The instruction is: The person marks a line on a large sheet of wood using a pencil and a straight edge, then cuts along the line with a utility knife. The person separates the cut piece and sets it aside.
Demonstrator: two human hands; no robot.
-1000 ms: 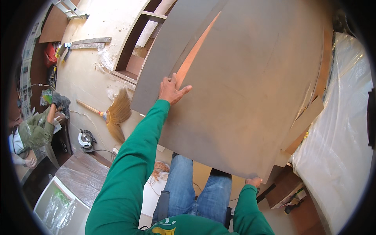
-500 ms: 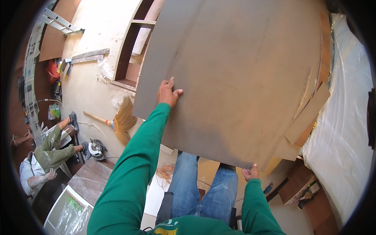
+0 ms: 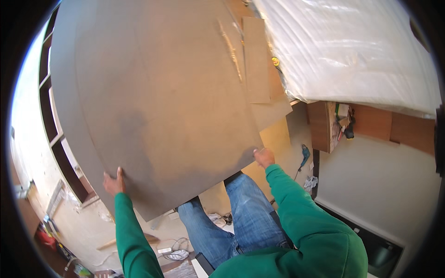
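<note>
The left hand point(image 3: 113, 181) and the right hand point(image 3: 263, 156) clasp the near edge of the large grey board point(image 3: 157, 102), held up over the knees. It may slip, because both grips are only at the edge.

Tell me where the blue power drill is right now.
In the head view, the blue power drill lies on the floor at the person's right, just beyond the right hand gripping the grey board.

you wear a green hooded sweatshirt with long sleeves, blue jeans, and both hands are bare.
</note>
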